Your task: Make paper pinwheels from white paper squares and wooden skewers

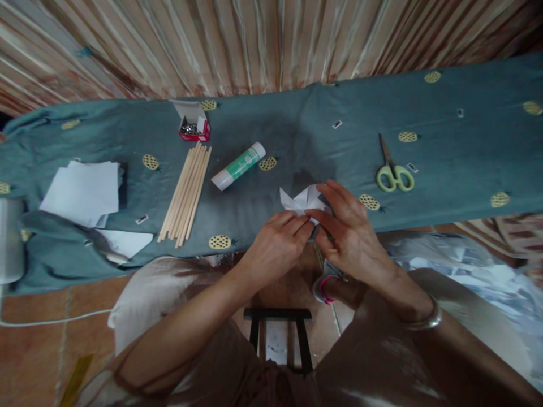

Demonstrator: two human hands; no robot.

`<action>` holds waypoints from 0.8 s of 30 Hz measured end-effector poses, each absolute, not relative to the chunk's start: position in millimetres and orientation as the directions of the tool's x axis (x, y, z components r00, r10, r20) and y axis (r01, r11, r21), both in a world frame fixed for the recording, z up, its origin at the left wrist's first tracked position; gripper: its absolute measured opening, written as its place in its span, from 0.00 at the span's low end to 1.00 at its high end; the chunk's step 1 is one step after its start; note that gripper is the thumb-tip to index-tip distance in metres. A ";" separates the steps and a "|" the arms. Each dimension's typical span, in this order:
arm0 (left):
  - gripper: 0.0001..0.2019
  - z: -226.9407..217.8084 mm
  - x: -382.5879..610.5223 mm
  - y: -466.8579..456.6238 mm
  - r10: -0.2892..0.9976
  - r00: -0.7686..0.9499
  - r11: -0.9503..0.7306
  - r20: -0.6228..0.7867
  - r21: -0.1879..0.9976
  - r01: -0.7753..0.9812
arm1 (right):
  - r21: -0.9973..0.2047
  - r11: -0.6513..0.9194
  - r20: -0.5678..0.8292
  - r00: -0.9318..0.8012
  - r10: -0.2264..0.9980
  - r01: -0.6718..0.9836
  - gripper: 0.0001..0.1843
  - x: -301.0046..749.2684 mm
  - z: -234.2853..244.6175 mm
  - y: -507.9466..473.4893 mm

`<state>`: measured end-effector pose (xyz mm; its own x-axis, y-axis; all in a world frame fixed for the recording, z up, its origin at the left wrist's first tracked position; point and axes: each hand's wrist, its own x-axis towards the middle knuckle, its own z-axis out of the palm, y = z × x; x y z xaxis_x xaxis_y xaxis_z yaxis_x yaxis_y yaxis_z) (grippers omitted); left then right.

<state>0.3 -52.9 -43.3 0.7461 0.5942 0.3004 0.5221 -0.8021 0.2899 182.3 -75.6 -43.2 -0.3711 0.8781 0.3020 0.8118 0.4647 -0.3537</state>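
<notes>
A white paper pinwheel [300,199], folded into pointed blades, is held between my two hands near the front edge of the cloth-covered table. My left hand [278,240] has its fingers closed on the lower left part of the paper. From the right, my right hand [350,232] grips the pinwheel, its fingers bent over the right blade and the thumb below. The fingers hide the lower part of the paper. Beyond the hands, to the left, lies a glue stick [240,165] with a green label.
Wooden sticks [185,195] lie bundled left, below an open red box of small metal pieces [194,127]. Further left are stacked white paper sheets [85,189]. Green-handled scissors [393,169] rest on the right of the blue-green tablecloth [275,121]. A plastic bag of paper pieces [466,277] stands right.
</notes>
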 end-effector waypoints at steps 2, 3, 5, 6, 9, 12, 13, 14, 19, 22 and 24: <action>0.10 -43.3 0.2 -52.8 0.604 0.736 -0.794 0.305 0.310 0.523 | -0.359 0.460 0.277 -0.378 0.884 0.812 0.16 182.5 -42.4 -74.5; 0.11 -43.1 0.3 -52.7 0.612 0.730 -0.788 0.306 0.321 0.526 | -0.358 0.459 0.268 -0.381 0.885 0.814 0.17 182.3 -41.8 -73.8; 0.13 -42.2 0.7 -52.2 0.627 0.718 -0.774 0.302 0.342 0.532 | -0.352 0.459 0.268 -0.382 0.884 0.816 0.17 181.5 -40.7 -72.2; 0.13 -41.8 1.0 -51.7 0.634 0.713 -0.768 0.300 0.352 0.535 | -0.351 0.460 0.273 -0.381 0.883 0.816 0.17 181.0 -40.3 -71.2; 0.12 -40.7 1.7 -50.2 0.650 0.701 -0.753 0.294 0.373 0.541 | -0.353 0.466 0.290 -0.379 0.879 0.811 0.14 179.2 -40.5 -67.9; 0.12 -39.4 0.6 -48.4 0.654 0.693 -0.748 0.303 0.393 0.534 | -0.358 0.472 0.305 -0.377 0.875 0.805 0.11 177.9 -41.7 -64.6; 0.12 -38.6 -0.4 -47.7 0.655 0.689 -0.747 0.310 0.404 0.528 | -0.359 0.474 0.311 -0.376 0.873 0.804 0.11 177.6 -42.1 -63.6; 0.12 -37.5 -1.7 -46.9 0.659 0.683 -0.742 0.316 0.420 0.522 | -0.360 0.477 0.316 -0.376 0.871 0.802 0.10 177.4 -42.6 -62.5; 0.12 -31.2 -13.3 -41.4 0.771 0.557 -0.612 0.308 0.598 0.517 | -0.368 0.492 0.350 -0.373 0.859 0.789 0.08 176.7 -45.6 -57.4; 0.12 -31.7 -21.0 -37.5 0.865 0.427 -0.470 0.264 0.723 0.506 | -0.395 0.488 0.366 -0.353 0.861 0.779 0.08 175.3 -47.8 -54.7; 0.12 -33.9 -24.4 -35.3 0.913 0.355 -0.366 0.200 0.785 0.500 | -0.410 0.479 0.372 -0.338 0.865 0.776 0.08 173.7 -48.9 -53.2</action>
